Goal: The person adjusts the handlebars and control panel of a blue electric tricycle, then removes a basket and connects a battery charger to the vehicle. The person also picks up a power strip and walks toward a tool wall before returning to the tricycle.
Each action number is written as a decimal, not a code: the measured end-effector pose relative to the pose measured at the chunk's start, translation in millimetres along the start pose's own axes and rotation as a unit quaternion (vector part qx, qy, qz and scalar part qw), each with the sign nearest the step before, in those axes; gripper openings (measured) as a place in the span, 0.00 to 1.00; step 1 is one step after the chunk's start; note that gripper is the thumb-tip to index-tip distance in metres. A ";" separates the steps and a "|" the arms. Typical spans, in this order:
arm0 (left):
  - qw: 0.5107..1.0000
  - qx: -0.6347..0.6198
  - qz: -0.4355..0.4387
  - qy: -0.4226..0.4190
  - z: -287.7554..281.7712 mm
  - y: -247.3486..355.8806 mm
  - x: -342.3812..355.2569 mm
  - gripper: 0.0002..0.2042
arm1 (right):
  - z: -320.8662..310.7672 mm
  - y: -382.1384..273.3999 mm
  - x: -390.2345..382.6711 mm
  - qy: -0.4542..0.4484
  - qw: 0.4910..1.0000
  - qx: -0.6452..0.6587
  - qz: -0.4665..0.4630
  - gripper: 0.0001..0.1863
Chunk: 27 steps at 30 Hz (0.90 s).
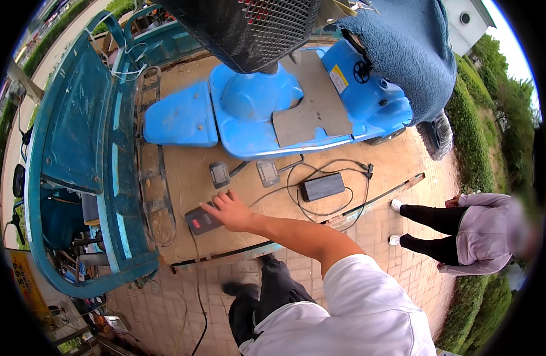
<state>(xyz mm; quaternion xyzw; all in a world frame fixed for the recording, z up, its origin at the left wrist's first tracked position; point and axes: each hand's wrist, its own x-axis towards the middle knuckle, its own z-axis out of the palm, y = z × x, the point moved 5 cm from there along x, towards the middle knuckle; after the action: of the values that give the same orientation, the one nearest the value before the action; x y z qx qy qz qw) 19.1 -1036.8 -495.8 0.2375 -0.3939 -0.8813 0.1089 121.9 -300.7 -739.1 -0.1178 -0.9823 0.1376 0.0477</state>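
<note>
While the right hand (230,212) rests at one end of a dark box (203,222), its fingers lie slightly spread over and just past the box's upper corner; whether they grip or merely touch it cannot be told. The box sits on the near left part of a tan board (225,241), close to the board's edge; a black cable (203,314) runs from it over that edge towards the brick paving (415,261). To the right of the hand lies a second box (323,187), black, ringed by loose loops of lead (349,161); two grey pads (267,173) are between the hand and a blue vehicle (255,95), which stands on the board with a brown mat (313,121) on it. A fleece (403,53) drapes the vehicle's right end; a black seat (237,29) juts in from the top; a teal side panel (77,113) rises at left. On the paving at right stands another person (485,232), in a pale top, dark trousers and white shoes.
</note>
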 end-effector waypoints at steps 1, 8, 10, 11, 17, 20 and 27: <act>1.000 -0.015 -0.011 0.023 1.1 -8.1 3.3 0.13 | -16.9 -25.4 3.0 0.042 0.999 0.022 -0.025 0.43; 0.969 -0.117 -0.050 0.212 -63.6 -8.7 46.6 0.19 | -143.0 -229.4 3.4 0.161 0.941 0.226 -0.192 0.55; 0.977 -0.080 0.128 0.150 -78.0 -2.1 46.0 0.20 | -156.9 -286.5 1.1 0.191 0.906 0.316 -0.205 0.54; 0.956 -0.203 0.073 0.197 -53.8 -11.3 24.2 0.22 | -161.8 -316.3 2.8 0.203 0.885 0.360 -0.214 0.54; 0.967 -0.167 0.052 0.184 -102.5 44.0 116.9 0.18 | -189.6 -494.5 42.0 0.249 0.795 0.496 -0.243 0.51; 0.963 -0.163 0.081 0.199 -147.1 89.5 170.3 0.16 | -189.6 -566.3 100.3 0.161 0.816 0.495 -0.250 0.52; 0.953 -0.216 0.114 0.177 -261.8 197.2 251.1 0.13 | -76.3 -570.6 288.8 0.003 0.600 0.796 0.082 0.40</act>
<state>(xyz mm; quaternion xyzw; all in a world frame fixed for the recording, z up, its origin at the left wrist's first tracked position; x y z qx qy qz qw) -64.7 -1431.5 -583.3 0.3139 -0.1932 -0.8708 0.3253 -272.6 -743.5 -487.6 -0.1138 -0.4704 0.8676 0.1140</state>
